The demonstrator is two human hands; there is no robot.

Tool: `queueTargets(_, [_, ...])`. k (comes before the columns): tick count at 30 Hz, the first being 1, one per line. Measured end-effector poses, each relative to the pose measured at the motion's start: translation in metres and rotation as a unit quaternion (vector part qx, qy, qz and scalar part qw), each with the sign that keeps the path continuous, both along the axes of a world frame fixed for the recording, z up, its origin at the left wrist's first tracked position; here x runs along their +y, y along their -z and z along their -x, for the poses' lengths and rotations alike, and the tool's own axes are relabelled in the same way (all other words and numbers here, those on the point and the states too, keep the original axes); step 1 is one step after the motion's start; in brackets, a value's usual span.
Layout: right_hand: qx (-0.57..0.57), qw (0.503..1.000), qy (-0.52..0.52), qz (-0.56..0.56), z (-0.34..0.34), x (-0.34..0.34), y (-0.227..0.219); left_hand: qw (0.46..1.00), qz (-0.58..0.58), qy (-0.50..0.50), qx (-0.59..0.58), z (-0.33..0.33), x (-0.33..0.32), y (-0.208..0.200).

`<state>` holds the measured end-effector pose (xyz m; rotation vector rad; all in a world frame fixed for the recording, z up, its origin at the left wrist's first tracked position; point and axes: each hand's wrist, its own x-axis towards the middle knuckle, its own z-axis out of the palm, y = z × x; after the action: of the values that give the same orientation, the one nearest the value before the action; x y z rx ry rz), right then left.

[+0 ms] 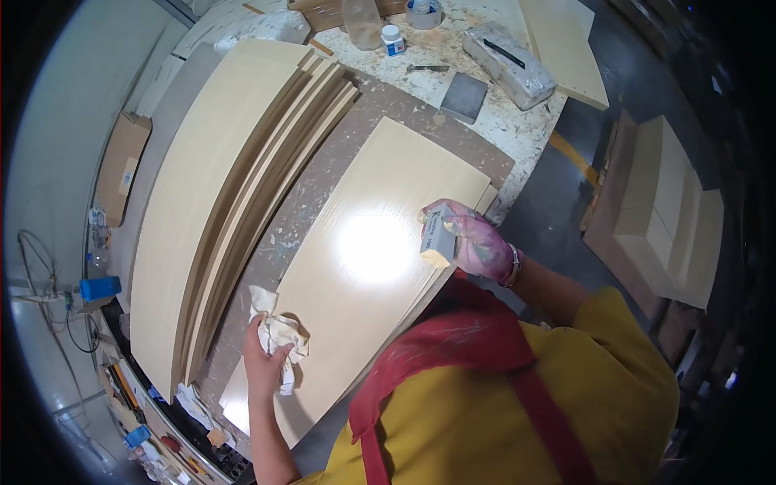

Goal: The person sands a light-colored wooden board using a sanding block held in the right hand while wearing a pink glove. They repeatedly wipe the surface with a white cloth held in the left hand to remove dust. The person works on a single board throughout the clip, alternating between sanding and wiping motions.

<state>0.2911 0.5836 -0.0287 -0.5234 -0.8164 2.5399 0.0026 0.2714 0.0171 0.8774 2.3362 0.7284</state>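
A pale wood-veneer panel (347,299) lies across the bench in front of me, with a bright glare on its middle and at least one more panel beneath it. My right hand (482,244), in a stained pinkish glove, is closed around a sanding block (439,236). This block has a grey printed wrap and a yellowish end, and it is over the panel's right part. At the panel's left edge my bare left hand (263,349) grips a crumpled white rag (283,335). Whether the block and the rag touch the panel is hard to tell.
Left of the panel stands a stack of similar boards (218,170). Along the back are a plastic bottle (362,23), a small white jar (393,39), a tape roll (423,14), a grey flat pad (464,98) and a wrapped package (509,66). Cardboard-coloured pieces (667,210) stand at right.
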Motion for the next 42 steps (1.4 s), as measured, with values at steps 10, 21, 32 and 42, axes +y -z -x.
queueTargets(10, [-0.126, 0.940, -0.066, -0.310, 0.026, 0.002, 0.003, 0.992, 0.034, 0.053, -0.108, 0.064, 0.026, 0.002])
queueTargets(21, [0.227, 0.948, 0.216, -0.060, -0.029, 0.130, -0.042, 0.997, -0.039, 0.062, -0.023, 0.041, 0.014, -0.133])
queueTargets(32, [0.245, 0.930, 0.219, 0.165, -0.038, 0.167, -0.024, 0.880, 0.007, 0.227, 0.417, -0.146, -0.040, -0.130])
queueTargets(42, [0.186, 0.968, 0.065, 0.152, -0.022, 0.147, 0.012, 0.853, -0.029, 0.213, 0.476, -0.172, -0.042, -0.003])
